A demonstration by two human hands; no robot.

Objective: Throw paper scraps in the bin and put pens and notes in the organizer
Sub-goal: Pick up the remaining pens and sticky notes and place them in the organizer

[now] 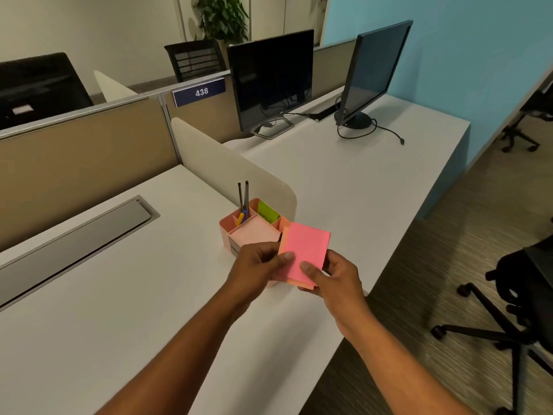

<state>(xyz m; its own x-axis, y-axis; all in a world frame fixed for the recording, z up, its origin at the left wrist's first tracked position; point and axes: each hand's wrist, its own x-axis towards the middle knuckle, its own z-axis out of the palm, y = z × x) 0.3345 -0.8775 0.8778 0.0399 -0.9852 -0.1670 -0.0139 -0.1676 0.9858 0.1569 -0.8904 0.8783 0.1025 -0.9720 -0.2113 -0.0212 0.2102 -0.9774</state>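
A: What's hidden from you?

B: The pink rectangular sticky-note pad (pixel 303 253) covers the pink plastic desk organizer's (pixel 239 232) near corner; I can't read the green note (pixel 267 213) inside.

A: And the hands?

B: I see my left hand (pixel 257 265) and right hand (pixel 332 275) both pinching the pad above the white desk (pixel 119 310), its long axis pointing away, tilted right.
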